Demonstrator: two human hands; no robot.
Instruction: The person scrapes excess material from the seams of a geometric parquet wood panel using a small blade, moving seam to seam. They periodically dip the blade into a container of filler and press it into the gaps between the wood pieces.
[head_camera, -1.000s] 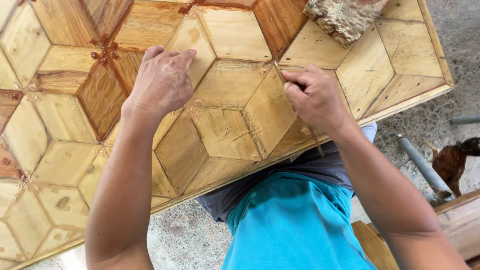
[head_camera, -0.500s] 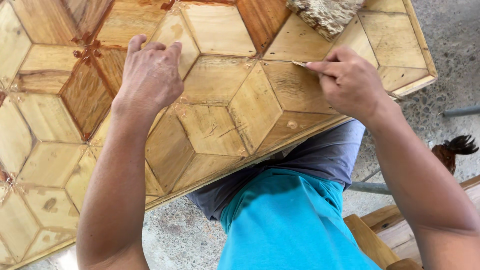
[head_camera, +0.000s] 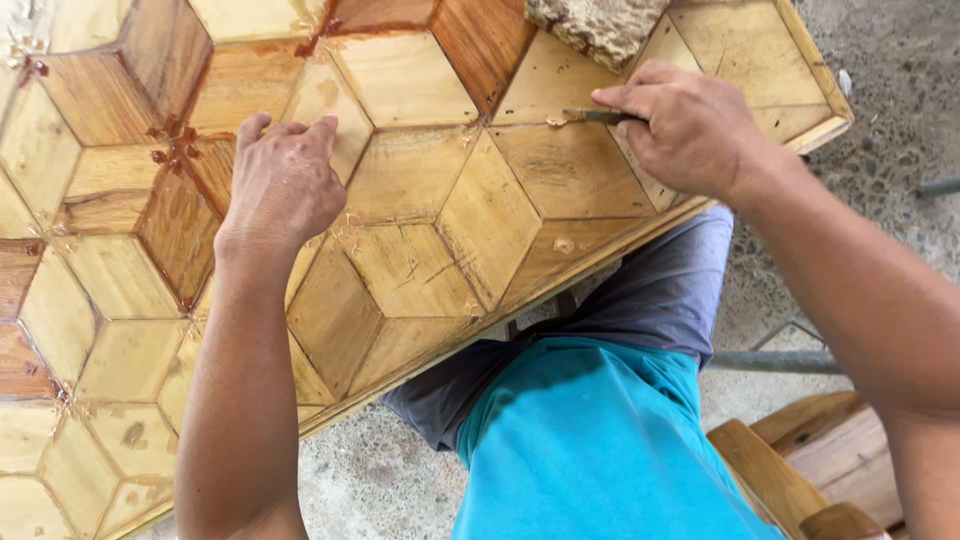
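We see a big wooden panel (head_camera: 420, 260) inlaid with rhombus pieces in a cube-like pattern, light and reddish-brown tones, tilted across the person's lap. Our right hand (head_camera: 690, 125) sits near the panel's upper right corner, grip closed narrow around a small thin tool (head_camera: 590, 116), held between thumb and fingers. The tool's tip touches the panel surface on a seam between two pale pieces; a small blob of filler or glue sits right at the tip. We cannot tell the tool's exact kind, most of it is hidden in the hand.

Our left hand (head_camera: 285, 185) rests palm down on the panel, left of centre, fingers loosely curled with the tips on the wood. It holds nothing, just presses on the panel. The two hands are well apart, several inlay pieces between them.

A rough stone-like block (head_camera: 600, 25) lies on the panel's top edge, just above the right hand, not touching it. Reddish glue smears show at the seams near the left hand (head_camera: 175, 155). Below the panel we see a teal shirt (head_camera: 600, 440) and grey shorts (head_camera: 660, 290). Concrete floor (head_camera: 880, 90) to the right, a wooden chair part (head_camera: 790, 480) at lower right.
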